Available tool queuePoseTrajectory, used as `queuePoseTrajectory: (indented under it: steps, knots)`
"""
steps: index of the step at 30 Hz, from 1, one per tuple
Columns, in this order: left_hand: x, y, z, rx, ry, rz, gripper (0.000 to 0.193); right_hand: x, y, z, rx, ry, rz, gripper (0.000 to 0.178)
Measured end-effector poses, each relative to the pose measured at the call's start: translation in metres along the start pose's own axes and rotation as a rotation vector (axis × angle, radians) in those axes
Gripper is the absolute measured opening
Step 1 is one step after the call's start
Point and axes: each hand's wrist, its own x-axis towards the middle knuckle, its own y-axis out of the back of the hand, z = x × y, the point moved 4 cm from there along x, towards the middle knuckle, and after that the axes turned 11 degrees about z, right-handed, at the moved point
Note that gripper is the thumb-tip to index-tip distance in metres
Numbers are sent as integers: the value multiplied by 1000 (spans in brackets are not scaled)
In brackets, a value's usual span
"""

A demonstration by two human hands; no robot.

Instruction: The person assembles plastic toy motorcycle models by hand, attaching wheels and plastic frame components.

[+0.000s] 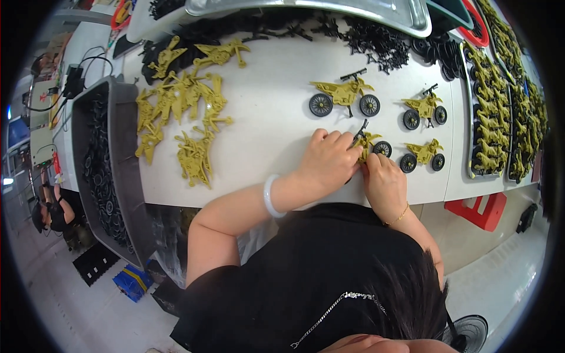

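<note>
Close to the table's front edge, my left hand [331,162] and my right hand [385,183] both close their fingers on a small olive-yellow toy motorcycle [366,143]. Its black handlebar sticks up beside my left fingers, and one black wheel shows past my right fingers. The rest of it is hidden by my hands. Just beyond stands a toy motorcycle [342,93] with two wheels and a handlebar. To the right are a second one [424,108] with a handlebar and a third [422,154] on which I see no black handlebar.
Loose yellow motorcycle bodies [191,100] lie in a heap at left. A grey bin [126,170] of black wheels stands beyond them. Black small parts [376,44] and a metal tray [312,7] line the back. Trays of yellow assemblies [491,117] fill the right side.
</note>
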Motion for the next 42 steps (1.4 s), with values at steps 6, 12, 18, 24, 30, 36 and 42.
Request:
queuePoseTrajectory:
  steps: [6,12,18,24,30,36,42]
  knots:
    - [5,22,1,-6,-14,-30,22,-5,36,8,254,-52,-38,20]
    - [48,60,-41,217,-42,78,12,-16,61,57,448,-170,203,17]
    - [108,29,-132,592,35,125,15,-27,66,107,498,-414,331,15]
    - [104,31,-153,672,128,97,17,-47,72,146,559,-497,593,10]
    - [105,57,-99,-48,442,262,12,-62,68,167,433,-472,771,14]
    - [119,1,14,-619,252,-116,7,-51,59,139,212,-317,667,40]
    - [137,-68,73,-564,314,-369,12,-57,43,129,108,-219,526,43]
